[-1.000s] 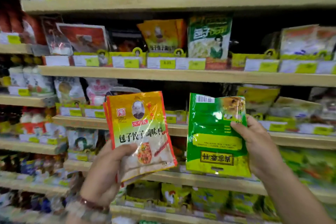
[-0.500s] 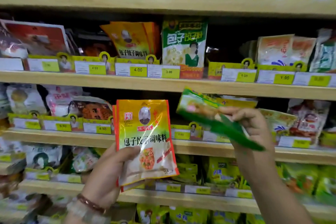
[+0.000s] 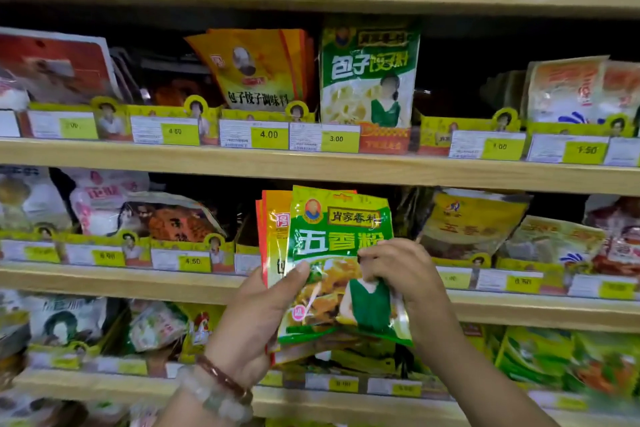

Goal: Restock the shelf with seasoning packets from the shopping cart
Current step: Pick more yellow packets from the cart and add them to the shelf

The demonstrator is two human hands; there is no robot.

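Left hand (image 3: 256, 319): grips stacked packets, thumb across green packet (image 3: 341, 263), orange packet (image 3: 273, 236) behind it. Right hand (image 3: 405, 274): pinches green packet's right edge. Packets upright between both hands, before shelf (image 3: 311, 175). Bracelets (image 3: 221, 388) below left hand.

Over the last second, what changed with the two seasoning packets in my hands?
The right hand turned the green five-spice packet face-forward and brought it left, laying it over the orange dumpling seasoning packets. The left hand now pinches both with its thumb on the green one. The right hand keeps its grip on the green packet, and the left hand on the orange packets.
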